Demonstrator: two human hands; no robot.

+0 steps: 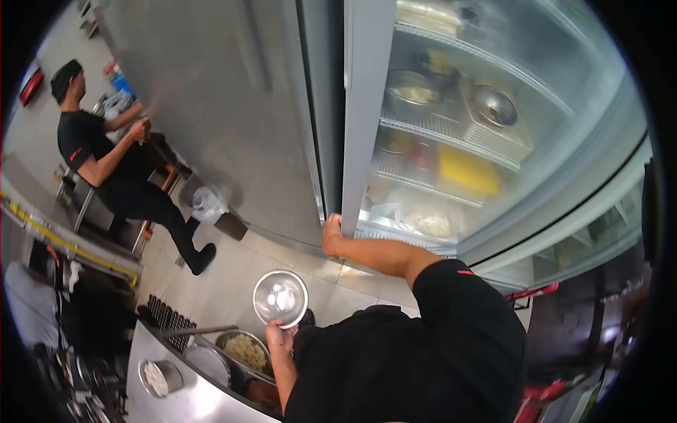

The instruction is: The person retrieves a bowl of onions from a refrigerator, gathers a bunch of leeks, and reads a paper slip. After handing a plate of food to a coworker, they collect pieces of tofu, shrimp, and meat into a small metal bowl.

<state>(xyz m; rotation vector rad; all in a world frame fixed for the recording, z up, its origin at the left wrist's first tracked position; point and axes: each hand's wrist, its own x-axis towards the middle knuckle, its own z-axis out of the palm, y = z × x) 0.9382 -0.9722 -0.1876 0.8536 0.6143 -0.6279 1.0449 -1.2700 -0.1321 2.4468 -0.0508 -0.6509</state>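
Observation:
My left hand (279, 338) grips the rim of a shiny metal bowl (281, 299). No contents show in the bowl, and it is held low over the tiled floor. My right arm reaches forward to a tall fridge with a glass door (437, 127). At the lower part of the door's grey frame (358, 106), my right hand (333, 234) is closed around the edge; its fingertips are partly hidden. Behind the misty glass, wire shelves carry metal bowls (495, 106), a yellow block-like item (468, 170) and a plastic bag (430, 220).
A steel counter (204, 398) at lower left bears a metal pot of white food (161, 378). Beside it sits a pan of pale chunks (243, 350). A co-worker (106, 148) in black stands at far left, near a lined bin (229, 225). A steel cabinet (211, 106) adjoins the fridge.

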